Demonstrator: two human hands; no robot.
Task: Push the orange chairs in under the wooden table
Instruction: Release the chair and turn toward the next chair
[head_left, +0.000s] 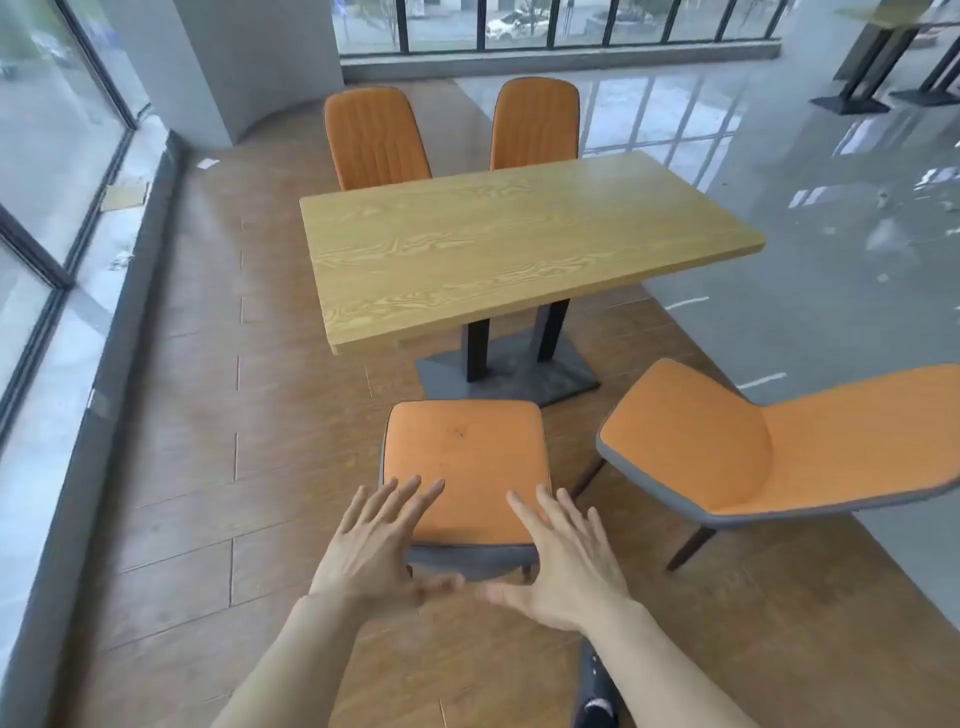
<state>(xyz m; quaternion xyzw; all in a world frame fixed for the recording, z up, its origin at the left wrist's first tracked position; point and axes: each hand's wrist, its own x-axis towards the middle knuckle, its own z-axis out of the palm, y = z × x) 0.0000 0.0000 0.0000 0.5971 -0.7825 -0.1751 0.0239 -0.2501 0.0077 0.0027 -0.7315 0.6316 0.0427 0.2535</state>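
A wooden table (519, 228) on a dark pedestal base stands in the middle of the head view. An orange chair (462, 452) stands just short of its near edge, seen from above its backrest. My left hand (371, 545) and my right hand (566, 561) hover over that backrest, fingers spread, holding nothing. A second orange chair (727, 447) stands off to the right, turned at an angle away from the table. Two more orange chairs, one on the left (376, 137) and one on the right (535, 122), stand at the table's far side with their seats hidden under it.
A glass wall (47, 218) with a grey sill runs along the left. A white pillar (249, 57) rises behind the far chairs. Grey glossy floor (831, 234) lies to the right, with another table's black legs (883, 62) at top right. My shoe (595, 691) shows at the bottom.
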